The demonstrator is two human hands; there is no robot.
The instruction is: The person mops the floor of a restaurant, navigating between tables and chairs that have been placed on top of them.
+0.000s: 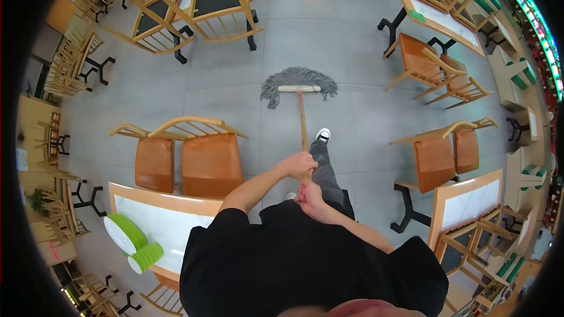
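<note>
My left hand (297, 165) is wrapped round the wooden handle of a mop (303, 118), the farther of my two hands from my body. Close to my waist, my right hand (311, 197) is closed round the handle's near end. The mop's grey string head (299, 75) lies spread on the floor ahead of me, fixed under a pale crossbar. One black-and-white shoe (323, 135) stands just right of the handle.
Grey tiled floor (305, 35) runs ahead between rows of tables. Orange-seated chairs (211, 164) stand at left, beside a white-topped table (170, 217) with stacked green-rimmed plates (125, 233) and bowls (145, 257). More chairs (435, 152) stand at right; upturned chairs (217, 6) rest on tables.
</note>
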